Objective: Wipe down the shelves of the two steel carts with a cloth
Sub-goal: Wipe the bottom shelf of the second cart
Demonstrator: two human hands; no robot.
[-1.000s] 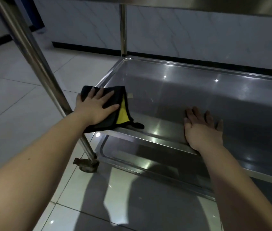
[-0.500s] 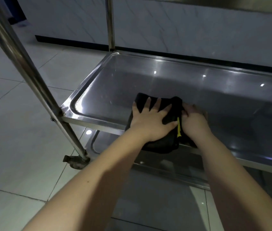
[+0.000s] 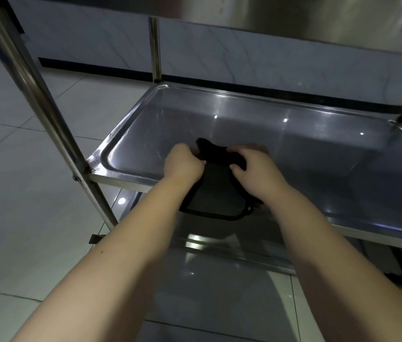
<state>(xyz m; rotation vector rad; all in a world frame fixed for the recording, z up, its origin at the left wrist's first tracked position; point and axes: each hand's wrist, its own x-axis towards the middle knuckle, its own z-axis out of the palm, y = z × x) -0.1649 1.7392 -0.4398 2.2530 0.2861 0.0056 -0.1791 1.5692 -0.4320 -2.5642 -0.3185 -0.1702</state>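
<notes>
Left hand (image 3: 182,166), right hand (image 3: 254,169) gripping black cloth (image 3: 216,193), steel cart shelf (image 3: 318,149)

The dark, black-edged cloth (image 3: 216,193) is bunching up at the grip and hanging slack below it, over the front rim of the steel cart's middle shelf (image 3: 318,149).

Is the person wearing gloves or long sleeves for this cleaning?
No. The left hand and right hand are bare, without gloves. Both forearms are uncovered as far as the picture shows: no sleeves, and no watch or bracelet at the wrists.
</notes>
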